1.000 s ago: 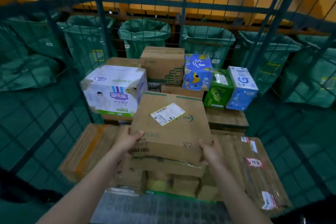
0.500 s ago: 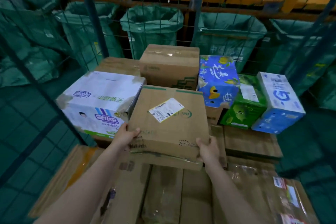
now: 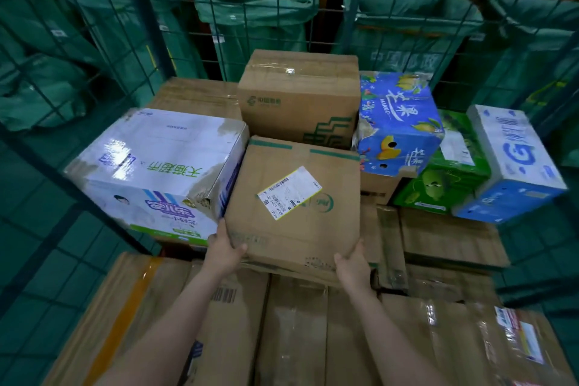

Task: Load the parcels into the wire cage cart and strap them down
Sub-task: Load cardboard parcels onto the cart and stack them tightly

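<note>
A brown cardboard parcel [image 3: 294, 197] with a white shipping label lies in the middle of the wire cage cart [image 3: 131, 50]. My left hand [image 3: 224, 249] grips its near left corner and my right hand [image 3: 352, 265] its near right corner. The parcel sits between a white printed box [image 3: 156, 163] on its left and a blue mango box [image 3: 396, 122] on its right, with a taller brown carton [image 3: 299, 97] just behind it. Flat brown cartons [image 3: 282, 332] form the layer underneath.
A green box [image 3: 445, 185] and a blue-and-white box [image 3: 513, 163] stand at the right of the stack. Green mail sacks [image 3: 257, 9] hang in a row behind the cage's back mesh. Green floor shows on both sides.
Both hands have pushed the labelled parcel farther into the cart, up against the taller carton and beside the white box. The view has moved closer to the stack.
</note>
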A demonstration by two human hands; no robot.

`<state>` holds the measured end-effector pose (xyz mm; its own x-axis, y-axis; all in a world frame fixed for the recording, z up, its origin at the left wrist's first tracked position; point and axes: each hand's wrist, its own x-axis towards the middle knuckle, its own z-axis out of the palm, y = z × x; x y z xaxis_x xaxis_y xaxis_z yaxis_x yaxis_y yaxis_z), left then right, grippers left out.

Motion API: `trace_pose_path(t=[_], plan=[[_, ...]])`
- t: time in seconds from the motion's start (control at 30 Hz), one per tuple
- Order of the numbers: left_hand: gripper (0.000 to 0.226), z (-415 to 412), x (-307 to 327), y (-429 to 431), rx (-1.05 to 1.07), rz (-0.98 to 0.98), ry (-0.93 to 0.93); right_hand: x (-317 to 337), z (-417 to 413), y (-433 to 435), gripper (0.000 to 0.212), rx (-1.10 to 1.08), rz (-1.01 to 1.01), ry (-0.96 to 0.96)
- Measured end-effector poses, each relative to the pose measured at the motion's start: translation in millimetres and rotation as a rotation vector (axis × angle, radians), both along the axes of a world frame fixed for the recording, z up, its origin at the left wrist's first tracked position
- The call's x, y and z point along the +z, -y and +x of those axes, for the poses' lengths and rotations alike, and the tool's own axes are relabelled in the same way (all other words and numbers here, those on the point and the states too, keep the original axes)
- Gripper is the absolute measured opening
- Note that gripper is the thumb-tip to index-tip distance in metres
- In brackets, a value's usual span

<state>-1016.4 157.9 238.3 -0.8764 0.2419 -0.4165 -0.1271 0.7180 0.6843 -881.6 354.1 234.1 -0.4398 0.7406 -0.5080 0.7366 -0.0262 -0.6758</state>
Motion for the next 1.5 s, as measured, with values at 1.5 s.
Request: trace_pose_path(t=[1.5], plan=[[0.068,235,111,204,0.431,-0.014,-0.141,98,72,231,0.051,1.121,0.230,-0.139]])
